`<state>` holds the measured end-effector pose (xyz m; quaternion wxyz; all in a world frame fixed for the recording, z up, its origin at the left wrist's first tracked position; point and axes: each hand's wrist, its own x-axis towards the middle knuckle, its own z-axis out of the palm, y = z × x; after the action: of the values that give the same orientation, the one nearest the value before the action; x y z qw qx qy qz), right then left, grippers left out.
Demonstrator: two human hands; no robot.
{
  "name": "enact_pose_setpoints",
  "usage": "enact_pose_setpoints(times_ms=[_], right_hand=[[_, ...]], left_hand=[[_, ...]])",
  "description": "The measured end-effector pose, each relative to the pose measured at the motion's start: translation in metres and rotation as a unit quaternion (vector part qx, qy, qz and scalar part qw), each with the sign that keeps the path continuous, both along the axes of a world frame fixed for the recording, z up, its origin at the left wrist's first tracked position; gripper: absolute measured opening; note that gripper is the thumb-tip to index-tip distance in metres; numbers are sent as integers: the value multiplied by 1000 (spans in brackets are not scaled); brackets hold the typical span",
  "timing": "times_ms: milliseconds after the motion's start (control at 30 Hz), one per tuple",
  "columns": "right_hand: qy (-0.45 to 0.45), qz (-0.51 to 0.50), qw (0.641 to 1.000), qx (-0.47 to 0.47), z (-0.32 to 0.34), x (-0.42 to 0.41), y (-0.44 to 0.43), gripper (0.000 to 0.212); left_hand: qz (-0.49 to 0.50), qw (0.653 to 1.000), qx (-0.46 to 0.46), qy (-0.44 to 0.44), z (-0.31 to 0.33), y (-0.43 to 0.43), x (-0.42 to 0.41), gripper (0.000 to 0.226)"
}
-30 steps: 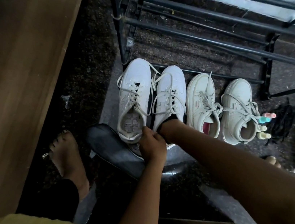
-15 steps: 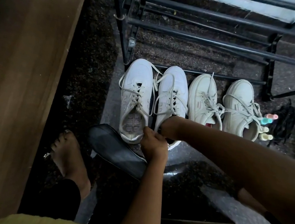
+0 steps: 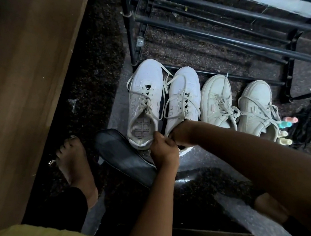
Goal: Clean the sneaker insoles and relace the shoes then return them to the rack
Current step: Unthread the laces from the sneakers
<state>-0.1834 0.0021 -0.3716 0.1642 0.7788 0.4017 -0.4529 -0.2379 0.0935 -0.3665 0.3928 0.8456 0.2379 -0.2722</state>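
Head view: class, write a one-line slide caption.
Left hand grips a white sneaker while the right hand reaches inside it; a black insole lies beside.

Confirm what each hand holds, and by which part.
Left hand grips the second sneaker from the left at its heel. Right hand is inside that sneaker's opening; fingers hidden, so its hold cannot be told.
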Motion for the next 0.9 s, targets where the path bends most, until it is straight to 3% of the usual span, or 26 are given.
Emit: enact_pose_setpoints(times_ms=[100, 267, 367, 467, 567, 667, 733, 800, 900], right_hand=[[-40, 26, 999, -4, -4, -7, -3, 31], [-133, -8, 985, 107, 0, -6, -5, 14], [-47, -32, 998, 25, 0, -7, -4, 24], [-26, -53, 998, 9, 9, -2, -2, 28], [-85, -42, 993, 72, -3, -7, -2, 11], [-83, -71, 982, 152, -30, -15, -17, 42], [-94, -61, 983, 148, -29, -17, -14, 34], [-77, -69, 987, 120, -11, -11, -7, 5], [-25, -115, 989, 90, -12, -9, -12, 21]], left_hand=[[-7, 1000, 5, 3, -1, 1, 0, 19], [-22, 1000, 9, 0, -1, 1, -1, 23], [-47, 998, 20, -21, -5, 0, -3, 32], [-51, 998, 21, -30, -6, 0, -3, 32], [-49, 998, 26, -22, -7, 1, -3, 33], [-43, 999, 19, -25, -8, 1, -4, 27], [-39, 999, 20, -32, -9, 1, -4, 27], [-33, 998, 19, -43, -11, 1, -6, 26], [-24, 998, 14, -58, -13, 1, -7, 25]])
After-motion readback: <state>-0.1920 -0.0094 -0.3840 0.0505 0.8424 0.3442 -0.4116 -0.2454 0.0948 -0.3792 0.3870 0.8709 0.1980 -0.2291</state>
